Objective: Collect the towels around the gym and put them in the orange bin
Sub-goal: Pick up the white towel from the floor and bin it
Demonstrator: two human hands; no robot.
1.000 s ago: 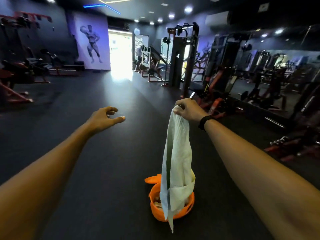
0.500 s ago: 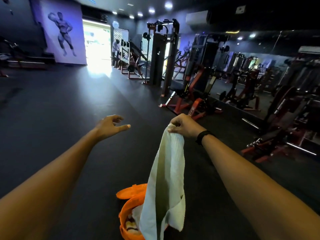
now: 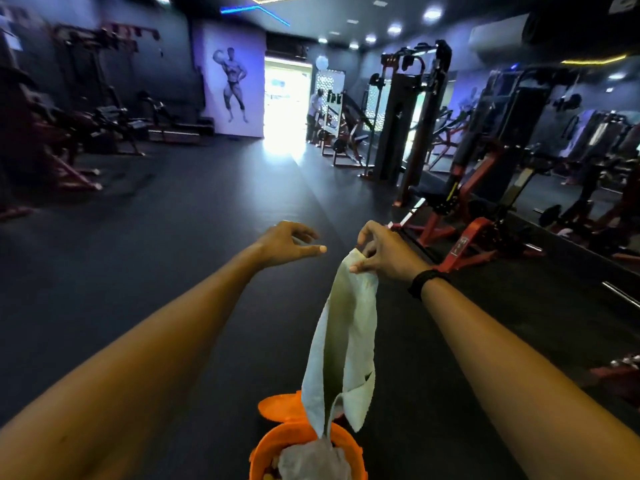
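Note:
My right hand [image 3: 384,251] pinches the top corner of a pale green towel [image 3: 343,344] between thumb and fingers, with the other fingers lifted. The towel hangs straight down and its lower end reaches into the orange bin [image 3: 277,445] on the floor at the bottom of the view. A grey towel [image 3: 311,462] lies bunched inside the bin. The bin's orange lid [image 3: 280,407] hangs open behind it. My left hand [image 3: 287,244] hovers to the left of the right hand, fingers relaxed, holding nothing.
Dark rubber floor [image 3: 207,237] stretches ahead to a bright doorway [image 3: 287,102]. Red and black weight machines [image 3: 460,209] line the right side in front of a mirror wall. Benches and racks [image 3: 69,140] stand at the left. A person [image 3: 315,109] stands far off by the doorway.
The towel's lower end has dropped into the bin. My right hand's grip has loosened to a pinch. The view has swung left and the bin is now nearer below me.

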